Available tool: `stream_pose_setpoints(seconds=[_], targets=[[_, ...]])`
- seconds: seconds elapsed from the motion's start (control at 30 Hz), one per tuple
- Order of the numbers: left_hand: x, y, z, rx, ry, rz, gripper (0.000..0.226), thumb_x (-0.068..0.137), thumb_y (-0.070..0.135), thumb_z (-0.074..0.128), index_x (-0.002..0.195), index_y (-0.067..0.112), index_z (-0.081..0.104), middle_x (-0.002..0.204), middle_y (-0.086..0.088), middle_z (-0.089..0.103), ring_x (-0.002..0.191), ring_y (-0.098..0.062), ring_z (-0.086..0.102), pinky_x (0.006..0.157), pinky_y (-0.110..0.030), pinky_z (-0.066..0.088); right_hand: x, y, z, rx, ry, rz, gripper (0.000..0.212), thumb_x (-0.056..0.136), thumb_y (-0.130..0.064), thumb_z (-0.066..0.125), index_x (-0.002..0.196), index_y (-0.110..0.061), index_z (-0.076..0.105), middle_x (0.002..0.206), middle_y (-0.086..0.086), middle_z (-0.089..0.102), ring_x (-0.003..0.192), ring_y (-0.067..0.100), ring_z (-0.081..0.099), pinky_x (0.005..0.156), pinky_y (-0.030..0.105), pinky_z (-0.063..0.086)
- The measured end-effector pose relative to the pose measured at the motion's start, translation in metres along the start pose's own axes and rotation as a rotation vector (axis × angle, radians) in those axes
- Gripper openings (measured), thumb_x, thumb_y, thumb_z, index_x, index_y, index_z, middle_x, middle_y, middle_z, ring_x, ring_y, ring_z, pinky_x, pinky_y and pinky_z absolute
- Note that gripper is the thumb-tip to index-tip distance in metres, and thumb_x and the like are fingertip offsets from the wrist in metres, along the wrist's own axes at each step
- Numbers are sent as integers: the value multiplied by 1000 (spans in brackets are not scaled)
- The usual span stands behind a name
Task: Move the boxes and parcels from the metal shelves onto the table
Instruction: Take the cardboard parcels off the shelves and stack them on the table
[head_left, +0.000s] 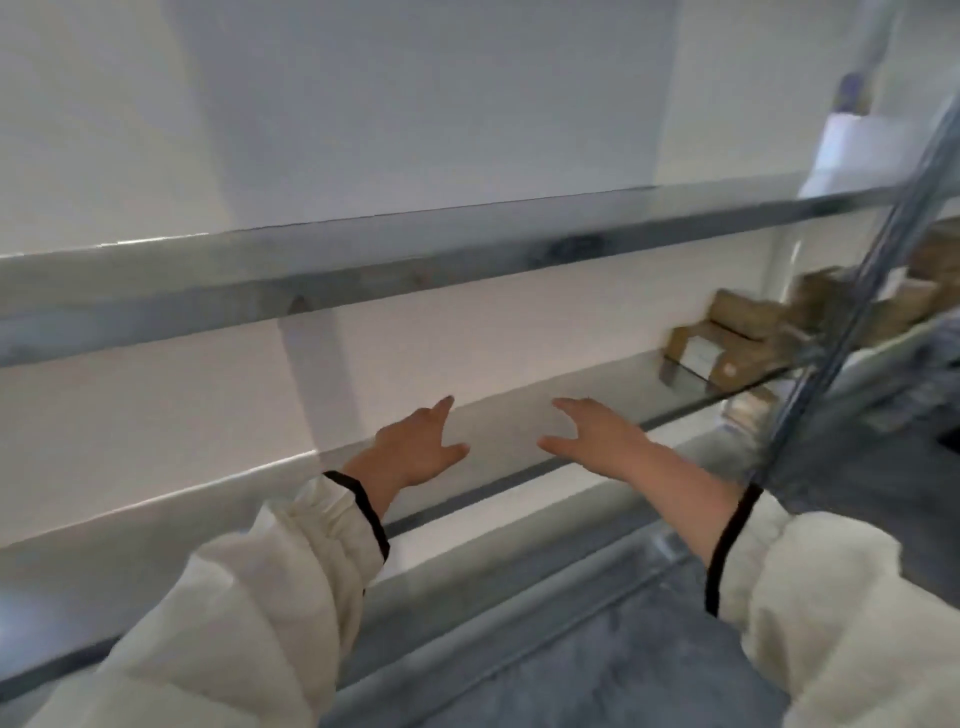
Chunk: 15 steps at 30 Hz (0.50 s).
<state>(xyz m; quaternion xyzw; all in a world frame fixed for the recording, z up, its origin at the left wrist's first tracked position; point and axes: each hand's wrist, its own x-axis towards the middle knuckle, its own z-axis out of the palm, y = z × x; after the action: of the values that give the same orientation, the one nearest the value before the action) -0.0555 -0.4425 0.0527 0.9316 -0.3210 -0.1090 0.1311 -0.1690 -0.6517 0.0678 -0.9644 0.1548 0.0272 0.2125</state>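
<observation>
Sleeves: two cream padded sleeves with black cuff edging fill the bottom of the frame, the left sleeve (260, 597) at lower left and the right sleeve (831, 597) at lower right.
Left hand (421, 447): just left of centre, stretched forward over the metal shelf (501, 434). Its fingers (441, 408) are straight and spread with the thumb out to the right, and they hold nothing.
Right hand (602, 436): just right of centre and near the left hand, with bare shelf between them. Its fingers (569, 408) are straight and spread wide, with nothing in their grasp.
Contact: blur makes it impossible to tell whether either palm touches the shelf.
Cardboard boxes (727, 338): a cluster of brown boxes sits on the same shelf at middle right of the frame, well apart from both hands. They are blurred, so their number is unclear.
Upright post (872, 291): a grey metal post slants down the right edge, partly in front of the boxes.
Upper shelf (363, 280): a grey metal beam crosses the frame above the hands.
White parcel (852, 150): a pale parcel rests on the upper shelf at upper right.
Wall (415, 104): a plain white wall stands behind the shelves.
</observation>
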Motion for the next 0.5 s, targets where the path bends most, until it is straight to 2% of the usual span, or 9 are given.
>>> stream_pose_setpoints(seconds=[0.1,0.23,0.5], targets=[[51,54,22,-7,-47,122,77,94,51,47,153,23,5,153,-6,30,136,-22,34,104,-30,31,-9,67,-20,28,51,147,74,88,-56,52,148,-24,25,153,3,29,136,22,34,109,36,32],[121,124,54,-9,-109,216,79,93,51,48,153,23,5,153,-6,30,136,-23,35,108,-35,33,-4,155,-45,1,82,292,74,88,-58,51,148,-25,25,152,1,30,131,20,42,105,33,35],[259,255,101,-27,-154,259,79,92,50,49,152,21,6,152,-8,31,136,-26,35,107,-38,34,61,310,-107,-12,42,388,77,86,-59,53,148,-23,25,153,2,30,138,21,32,111,34,29]])
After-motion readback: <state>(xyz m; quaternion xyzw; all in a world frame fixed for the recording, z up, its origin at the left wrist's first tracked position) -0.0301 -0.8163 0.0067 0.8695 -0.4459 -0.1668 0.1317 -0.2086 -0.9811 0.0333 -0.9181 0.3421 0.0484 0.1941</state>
